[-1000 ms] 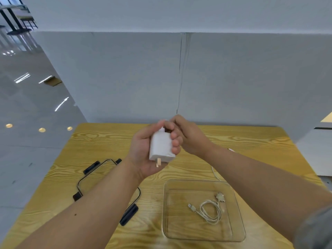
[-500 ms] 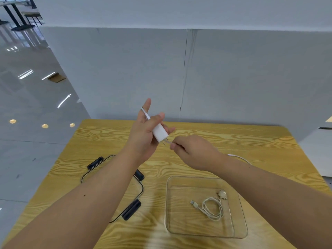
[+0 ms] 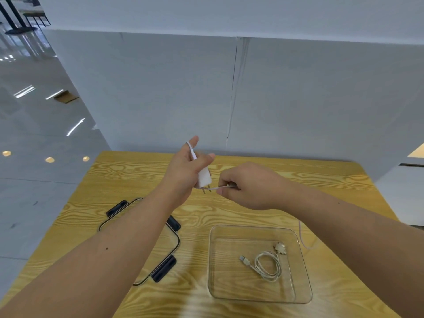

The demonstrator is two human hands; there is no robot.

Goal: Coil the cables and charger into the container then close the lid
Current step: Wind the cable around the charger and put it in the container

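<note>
My left hand (image 3: 184, 171) holds a white charger (image 3: 204, 179) above the table, its prongs pointing down. A thin white cable (image 3: 215, 188) runs from the charger over my left index finger and across to my right hand (image 3: 249, 185), which pinches it just right of the prongs. The cable's loose end (image 3: 302, 237) trails on the table behind my right forearm. A clear square container (image 3: 305, 267) sits at the front right with a coiled white cable (image 3: 268, 265) inside. The clear lid (image 3: 174, 237) with black clips lies to the left, partly under my left forearm.
The wooden table (image 3: 298, 180) ends against a grey partition wall (image 3: 160, 92) at the back. Glossy floor lies beyond the table's left edge.
My hands have come apart. The left hand turned the charger prongs-down and raised its index finger with cable over it; the right hand now pulls the cable to the right.
</note>
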